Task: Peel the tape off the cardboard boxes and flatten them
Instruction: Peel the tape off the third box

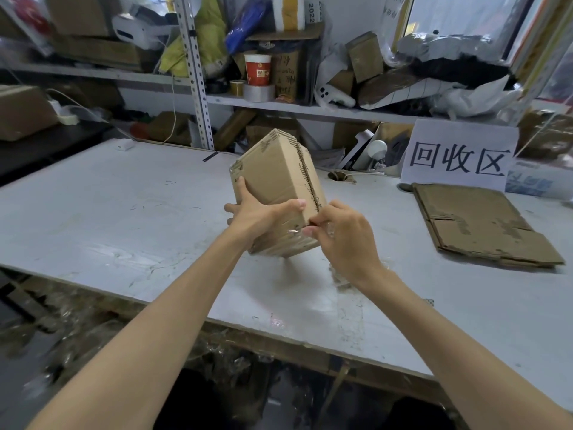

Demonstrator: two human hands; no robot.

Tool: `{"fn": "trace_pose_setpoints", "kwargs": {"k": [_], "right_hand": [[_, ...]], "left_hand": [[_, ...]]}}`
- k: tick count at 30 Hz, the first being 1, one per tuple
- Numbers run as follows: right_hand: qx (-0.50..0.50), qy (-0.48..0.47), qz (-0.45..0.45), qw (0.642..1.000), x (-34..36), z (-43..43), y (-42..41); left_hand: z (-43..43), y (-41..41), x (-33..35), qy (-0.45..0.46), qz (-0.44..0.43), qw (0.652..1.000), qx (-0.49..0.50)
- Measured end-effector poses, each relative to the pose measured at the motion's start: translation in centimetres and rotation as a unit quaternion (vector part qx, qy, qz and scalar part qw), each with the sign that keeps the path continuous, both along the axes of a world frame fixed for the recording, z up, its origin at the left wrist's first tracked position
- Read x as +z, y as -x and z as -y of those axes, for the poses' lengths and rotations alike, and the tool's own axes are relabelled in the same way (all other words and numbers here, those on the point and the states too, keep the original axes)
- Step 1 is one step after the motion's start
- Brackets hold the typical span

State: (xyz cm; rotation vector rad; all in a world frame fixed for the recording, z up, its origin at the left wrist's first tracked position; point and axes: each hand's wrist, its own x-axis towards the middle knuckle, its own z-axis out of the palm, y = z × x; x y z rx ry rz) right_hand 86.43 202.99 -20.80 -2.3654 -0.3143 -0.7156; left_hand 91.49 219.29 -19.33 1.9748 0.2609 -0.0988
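Note:
A brown cardboard box (276, 178), still closed, is held tilted above the middle of the white table (124, 212). My left hand (257, 215) grips its near left side, thumb on the top face. My right hand (344, 237) is at the box's near end, where its fingertips pinch clear tape (310, 226) at the end of the centre seam. The seam runs up the box with torn dark edges. Most of the tape is transparent and hard to see.
A flattened cardboard box (483, 225) lies on the table at the right, below a white paper sign (459, 156). Cluttered shelves (279, 107) line the back wall. Crumpled clear tape (341, 274) lies under my right wrist. Tape scraps litter the floor below the table's front edge.

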Motion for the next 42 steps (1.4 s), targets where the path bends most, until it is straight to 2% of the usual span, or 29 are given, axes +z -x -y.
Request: {"fn": "trace_pose_setpoints", "kwargs": {"k": [4,6,9,12,14,16,20,22,25,30,35,38,39,42], "right_hand": [[0.069,-0.108,-0.102,0.987,0.8,0.5,-0.5],[0.115,-0.130,-0.147,0.974,1.0,0.7,-1.0],[0.145,-0.084,-0.110,0.980,0.9,1.0,-1.1],[0.167,-0.050,-0.078,0.982,0.1,1.7,-0.7],[0.132,-0.100,-0.068,0.984,-0.4,1.9,-0.7],[0.057,-0.171,-0.069,0.981,-0.5,1.8,-0.9],[-0.052,-0.174,-0.075,0.980,-0.4,0.8,-0.9],[-0.072,-0.178,-0.075,0.979,0.0,0.1,-0.8],[-0.033,-0.226,-0.107,0.968,1.0,-0.3,-1.0],[0.049,-0.166,-0.112,0.978,1.7,-0.4,-1.2],[0.092,-0.167,-0.128,0.973,2.6,1.0,-1.6],[0.086,-0.189,-0.117,0.971,2.4,1.8,-1.5],[0.076,-0.174,-0.116,0.975,2.2,2.0,-1.6],[0.085,-0.050,-0.132,0.986,1.7,2.7,-1.7]], "left_hand": [[0.1,0.2,0.1,-0.006,0.015,1.000,-0.011],[0.4,0.3,0.0,-0.011,0.025,1.000,-0.009],[0.5,0.2,0.2,0.006,0.023,1.000,0.015],[-0.5,-0.4,0.4,0.073,0.002,0.997,0.034],[-0.8,-0.8,0.4,0.084,-0.009,0.996,0.004],[-0.6,-1.4,0.0,0.079,-0.014,0.997,-0.012],[-0.3,-1.6,0.1,0.071,-0.011,0.997,-0.023],[-0.1,-1.3,0.7,0.045,0.008,0.999,-0.021],[0.5,-1.3,1.1,0.007,0.058,0.998,-0.011],[0.4,-1.7,0.7,-0.024,0.055,0.998,0.014],[-0.6,-1.5,0.7,0.051,0.035,0.998,-0.021],[-0.7,-1.4,-0.1,0.088,0.002,0.996,-0.010],[-0.9,-1.4,-0.4,0.100,-0.005,0.995,-0.005],[-1.0,-1.7,-1.0,0.117,0.000,0.993,-0.002]]}}
